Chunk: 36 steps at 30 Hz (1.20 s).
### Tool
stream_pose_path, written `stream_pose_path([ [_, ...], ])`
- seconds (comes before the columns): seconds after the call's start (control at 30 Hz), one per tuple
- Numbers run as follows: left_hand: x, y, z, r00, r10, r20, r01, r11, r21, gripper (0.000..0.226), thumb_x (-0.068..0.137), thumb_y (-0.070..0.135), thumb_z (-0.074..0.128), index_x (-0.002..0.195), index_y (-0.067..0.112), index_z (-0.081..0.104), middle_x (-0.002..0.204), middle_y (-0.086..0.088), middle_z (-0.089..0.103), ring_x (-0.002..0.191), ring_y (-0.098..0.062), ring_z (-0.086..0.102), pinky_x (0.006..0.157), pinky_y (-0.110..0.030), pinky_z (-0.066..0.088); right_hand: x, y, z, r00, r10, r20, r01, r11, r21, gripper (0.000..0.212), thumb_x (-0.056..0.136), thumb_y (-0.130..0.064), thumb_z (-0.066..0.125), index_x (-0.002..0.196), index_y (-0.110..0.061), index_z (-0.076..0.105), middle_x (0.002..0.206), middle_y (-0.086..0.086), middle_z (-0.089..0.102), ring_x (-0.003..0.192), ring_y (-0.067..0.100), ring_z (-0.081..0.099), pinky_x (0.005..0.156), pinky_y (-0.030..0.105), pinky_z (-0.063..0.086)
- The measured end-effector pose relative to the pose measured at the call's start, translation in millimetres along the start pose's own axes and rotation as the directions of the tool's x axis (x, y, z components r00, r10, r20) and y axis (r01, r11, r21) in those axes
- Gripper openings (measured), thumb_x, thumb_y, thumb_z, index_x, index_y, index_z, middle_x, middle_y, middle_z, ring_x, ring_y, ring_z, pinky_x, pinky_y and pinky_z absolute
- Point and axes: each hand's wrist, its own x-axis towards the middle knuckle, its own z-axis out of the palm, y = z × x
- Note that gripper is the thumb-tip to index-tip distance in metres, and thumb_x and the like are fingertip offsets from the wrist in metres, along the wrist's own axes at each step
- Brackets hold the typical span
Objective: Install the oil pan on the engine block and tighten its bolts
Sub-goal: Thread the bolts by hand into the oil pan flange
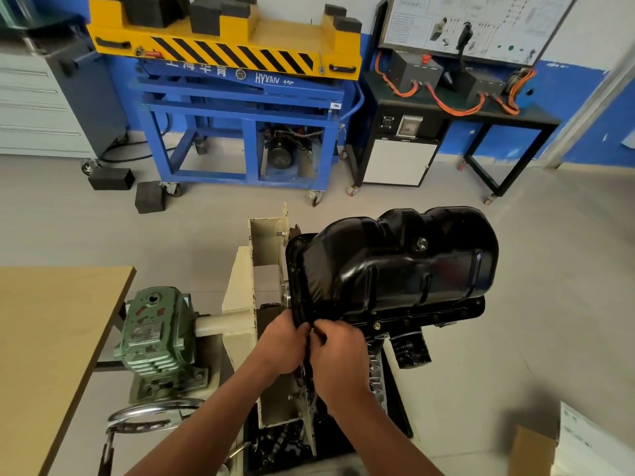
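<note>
A glossy black oil pan (405, 266) sits on top of the engine block (381, 369), which hangs on a cream engine stand (245, 324). Both hands meet at the pan's near left corner flange. My left hand (280, 345) grips the flange edge. My right hand (338, 355) pinches something small at the same corner; it looks like a bolt, but the fingers hide it. A bolt head (377, 325) shows on the front flange. The black oil filter (410, 348) hangs below the pan's front edge.
A green gearbox (158, 334) with a chrome handwheel (151, 415) drives the stand at left. A wooden table (44, 341) stands at far left. A blue and yellow lift cart (237, 97) and a black bench (457, 111) line the back wall. A cardboard box (536, 451) lies at lower right.
</note>
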Motion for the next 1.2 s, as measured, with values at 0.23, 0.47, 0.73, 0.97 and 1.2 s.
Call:
stream_pose_path([
  [0.23,2,-3,1,1.0,0.012,0.003,-0.012,1.0,0.0,0.018,0.104,0.027,0.049,0.116,0.017,0.057,0.091,0.004,0.065,0.076,-0.009,0.062,0.055,-0.016,0.04,-3,0,3,0.998,0.065,-0.004,-0.064,0.997,0.043,0.013,0.097,-0.021,0.059,0.095,-0.018,0.071,0.09,-0.004,0.066,0.082,0.011,0.062,0.073,0.028,0.055],
  [0.47,0,-3,-1,0.999,0.023,0.025,-0.022,1.0,-0.009,0.018,0.104,0.026,0.048,0.117,0.016,0.057,0.095,0.0,0.066,0.076,-0.011,0.062,0.057,-0.017,0.041,-1,3,-8,0.995,-0.045,0.09,0.048,0.998,-0.029,0.021,0.102,-0.021,0.05,0.106,-0.014,0.07,0.103,0.001,0.065,0.093,0.014,0.06,0.082,0.031,0.051],
  [0.73,-1,-2,-2,0.999,0.027,0.036,-0.026,0.999,-0.021,0.018,0.104,0.024,0.048,0.118,0.015,0.056,0.094,-0.002,0.067,0.074,-0.012,0.062,0.056,-0.018,0.041,2,2,-9,0.989,-0.048,0.143,0.067,0.989,-0.132,0.024,0.104,-0.025,0.044,0.108,-0.019,0.067,0.107,-0.001,0.063,0.095,0.017,0.061,0.082,0.034,0.052],
  [0.97,-1,-2,-2,1.0,0.016,0.024,-0.015,1.0,-0.019,0.015,0.104,0.024,0.049,0.114,0.017,0.057,0.094,-0.003,0.068,0.075,-0.015,0.065,0.058,-0.022,0.045,5,-3,-7,0.99,0.002,0.141,0.034,0.967,-0.254,0.028,0.105,-0.036,0.041,0.112,-0.02,0.062,0.11,0.001,0.063,0.1,0.02,0.063,0.082,0.034,0.053],
  [1.2,-4,0,-3,1.0,0.02,0.018,-0.02,1.0,-0.008,0.013,0.103,0.021,0.047,0.107,0.016,0.059,0.088,-0.001,0.066,0.073,-0.014,0.062,0.056,-0.022,0.041,2,-2,-8,0.988,-0.018,0.156,0.056,0.969,-0.242,0.03,0.105,-0.037,0.04,0.113,-0.02,0.064,0.111,0.001,0.063,0.101,0.02,0.063,0.083,0.035,0.054],
])
